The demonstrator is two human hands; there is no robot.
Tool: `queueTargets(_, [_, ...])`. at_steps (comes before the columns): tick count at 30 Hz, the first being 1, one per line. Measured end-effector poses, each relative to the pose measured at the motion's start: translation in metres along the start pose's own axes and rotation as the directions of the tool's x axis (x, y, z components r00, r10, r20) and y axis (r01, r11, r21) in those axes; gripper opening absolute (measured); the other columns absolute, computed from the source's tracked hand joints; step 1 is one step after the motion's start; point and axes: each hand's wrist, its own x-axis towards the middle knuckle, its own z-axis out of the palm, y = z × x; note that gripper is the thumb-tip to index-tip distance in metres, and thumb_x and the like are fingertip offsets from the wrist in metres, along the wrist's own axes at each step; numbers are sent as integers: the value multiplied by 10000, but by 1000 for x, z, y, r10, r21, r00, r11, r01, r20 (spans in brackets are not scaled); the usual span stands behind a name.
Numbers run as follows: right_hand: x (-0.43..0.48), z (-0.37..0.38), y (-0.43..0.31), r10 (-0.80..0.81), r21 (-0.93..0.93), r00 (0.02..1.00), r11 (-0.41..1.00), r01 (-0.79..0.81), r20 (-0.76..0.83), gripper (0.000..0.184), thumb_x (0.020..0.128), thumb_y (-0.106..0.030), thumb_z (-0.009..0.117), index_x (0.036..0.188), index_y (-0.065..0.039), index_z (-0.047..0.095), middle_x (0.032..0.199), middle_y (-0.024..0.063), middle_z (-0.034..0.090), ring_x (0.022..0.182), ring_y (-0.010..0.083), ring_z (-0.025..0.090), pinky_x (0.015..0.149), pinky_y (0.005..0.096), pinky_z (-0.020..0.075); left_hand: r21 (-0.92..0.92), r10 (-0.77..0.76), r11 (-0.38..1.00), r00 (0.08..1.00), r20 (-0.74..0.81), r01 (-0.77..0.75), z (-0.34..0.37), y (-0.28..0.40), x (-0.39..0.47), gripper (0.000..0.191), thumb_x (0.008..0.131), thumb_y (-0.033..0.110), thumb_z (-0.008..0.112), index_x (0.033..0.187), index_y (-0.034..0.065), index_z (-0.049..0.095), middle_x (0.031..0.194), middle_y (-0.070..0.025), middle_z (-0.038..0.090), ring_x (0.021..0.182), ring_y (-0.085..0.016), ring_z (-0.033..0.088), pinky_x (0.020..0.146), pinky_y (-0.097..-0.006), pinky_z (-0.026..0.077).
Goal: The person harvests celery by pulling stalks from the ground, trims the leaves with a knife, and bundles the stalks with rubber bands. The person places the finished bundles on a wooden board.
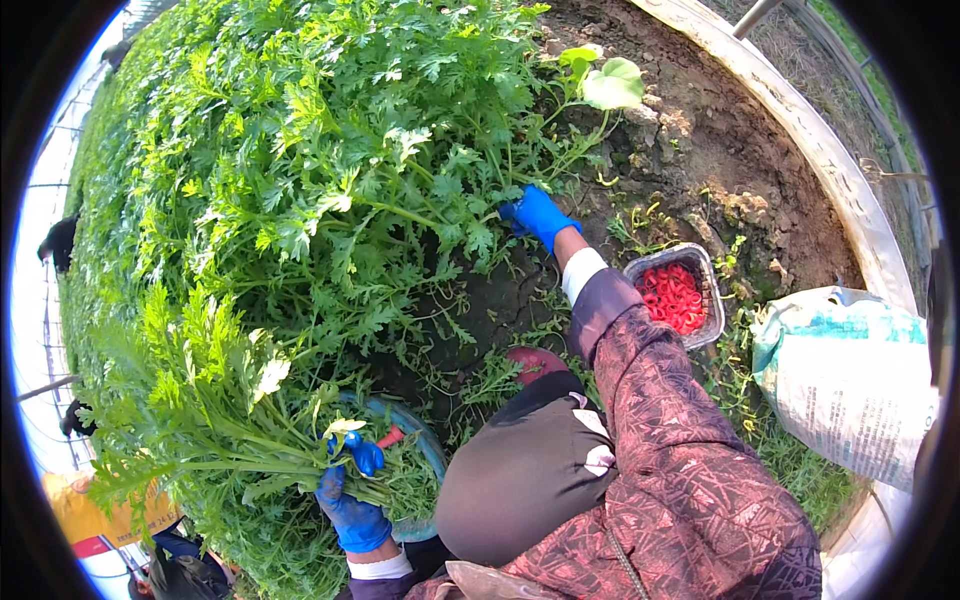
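Note:
My left hand [351, 504], in a blue glove, is closed around the stems of a bunch of leafy greens [247, 439], which look like garland chrysanthemum. Below that bunch sits a blue-rimmed round container [429, 435] with more greens in it; a small red object [391, 436] shows beside the stems. My right hand [541, 216], also blue-gloved, reaches low to the edge of the standing greens [420, 187]. Its fingertips are hidden among the leaves, so I cannot tell whether they grip a stem.
A clear plastic tub [714, 289] of red rings stands by my right forearm. Farther right is a white and teal sack [840, 382] bearing writing. Bare soil [720, 150] runs along a pale plastic border [840, 157]. A person [184, 574] is at lower left beside a yellow sack [112, 514].

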Motion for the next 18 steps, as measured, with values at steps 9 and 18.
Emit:
queueTargets(9, [-60, 31, 0, 65, 289, 993, 957, -36, -94, 225, 862, -142, 686, 1047, -15, 698, 892, 51, 708, 721, 113, 622, 653, 266, 504, 86, -5, 996, 999, 36, 2, 6, -6, 2, 422, 812, 262, 677, 1142, 16, 586, 1025, -60, 634, 658, -145, 475, 637, -317, 359])
queueTargets(18, [-12, 51, 1, -329, -296, 944, 905, 307, -27, 281, 746, -198, 696, 967, -30, 656, 872, 221, 660, 829, 427, 627, 712, 468, 517, 110, -10, 994, 999, -32, 13, 13, -9, 1, 426, 775, 253, 686, 1110, 8, 590, 957, -78, 615, 648, -159, 490, 635, -333, 377])
